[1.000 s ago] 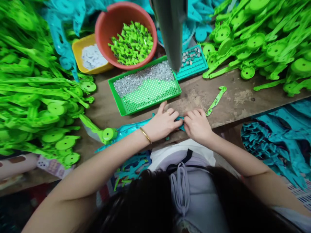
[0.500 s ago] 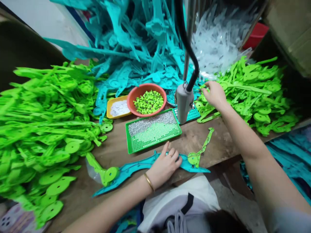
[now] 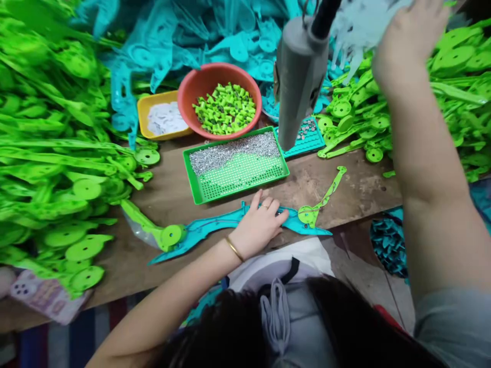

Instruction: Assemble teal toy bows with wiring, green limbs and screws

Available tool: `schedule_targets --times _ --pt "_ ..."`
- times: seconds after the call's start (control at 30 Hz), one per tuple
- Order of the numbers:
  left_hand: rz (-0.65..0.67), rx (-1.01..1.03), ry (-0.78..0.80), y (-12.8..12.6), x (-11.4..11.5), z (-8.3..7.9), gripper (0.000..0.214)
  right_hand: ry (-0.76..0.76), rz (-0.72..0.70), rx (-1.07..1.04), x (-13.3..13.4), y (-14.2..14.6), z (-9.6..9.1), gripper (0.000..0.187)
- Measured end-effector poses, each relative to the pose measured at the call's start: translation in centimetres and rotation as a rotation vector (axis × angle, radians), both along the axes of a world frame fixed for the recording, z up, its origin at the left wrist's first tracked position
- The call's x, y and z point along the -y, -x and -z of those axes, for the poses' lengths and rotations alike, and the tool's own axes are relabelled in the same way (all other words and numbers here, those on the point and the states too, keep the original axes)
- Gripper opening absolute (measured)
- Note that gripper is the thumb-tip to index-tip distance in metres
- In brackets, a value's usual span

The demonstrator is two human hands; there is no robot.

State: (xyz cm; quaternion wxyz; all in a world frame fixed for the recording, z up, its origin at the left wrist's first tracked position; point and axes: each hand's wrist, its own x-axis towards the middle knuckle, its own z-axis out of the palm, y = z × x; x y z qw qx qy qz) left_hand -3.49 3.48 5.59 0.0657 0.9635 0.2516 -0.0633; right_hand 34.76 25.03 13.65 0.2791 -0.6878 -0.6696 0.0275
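Observation:
My left hand (image 3: 260, 223) lies flat, fingers spread, pressing a long teal plastic blade-shaped part (image 3: 207, 229) against the wooden bench (image 3: 356, 186). A green plastic lever piece (image 3: 321, 200) rests on the teal part's right end. My right hand (image 3: 412, 31) is raised high at the upper right, above the pile of green disc-ended parts (image 3: 441, 87); it is blurred and its fingers are turned away. A grey hanging power tool (image 3: 298, 76) dangles between the two hands.
A green tray of small silver screws (image 3: 236, 162) sits mid-bench, with an orange bowl of green bits (image 3: 219, 99), a yellow tub (image 3: 163, 116) and a small teal tray (image 3: 307, 137) behind. A large green pile (image 3: 57, 153) fills the left; teal parts (image 3: 184, 36) are heaped at the back.
My right hand left the teal part, reached to the green pile at the right, then rose higher. The left hand stayed on the teal part. The view tilted up, then back down.

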Motion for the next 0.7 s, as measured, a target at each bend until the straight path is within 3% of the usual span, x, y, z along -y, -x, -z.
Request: schedule_targets --times 0.07,0.13,0.23,0.33,0.43,0.53,0.7 --pt "-0.025 0.035 0.023 -0.3 0.1 -0.2 0.036 -0.048 0.287 0.233 6.1 0.8 -0.8 0.079" --pt "-0.05 0.102 0.037 -0.9 0.5 -0.1 0.039 -0.103 0.259 0.186 12.5 1.9 -0.2 0.066" --pt "-0.049 0.219 0.057 -2.7 1.9 0.7 0.041 -0.145 0.222 -0.418 20.5 3.8 2.9 0.034" --pt "-0.046 0.294 0.063 -4.7 3.3 1.9 0.045 -0.076 0.37 -0.596 25.8 5.7 6.7 0.025" --pt "-0.085 0.303 0.059 -5.9 4.1 2.9 0.049 0.151 0.408 -0.744 28.8 7.7 9.5 0.026" --pt "-0.088 0.305 0.059 -6.0 4.1 3.3 0.052 0.32 0.296 -0.877 30.0 9.4 10.9 0.021" --pt "-0.08 0.303 0.062 -5.8 3.9 3.2 0.053 0.447 0.017 -0.519 29.0 11.5 11.4 0.021"
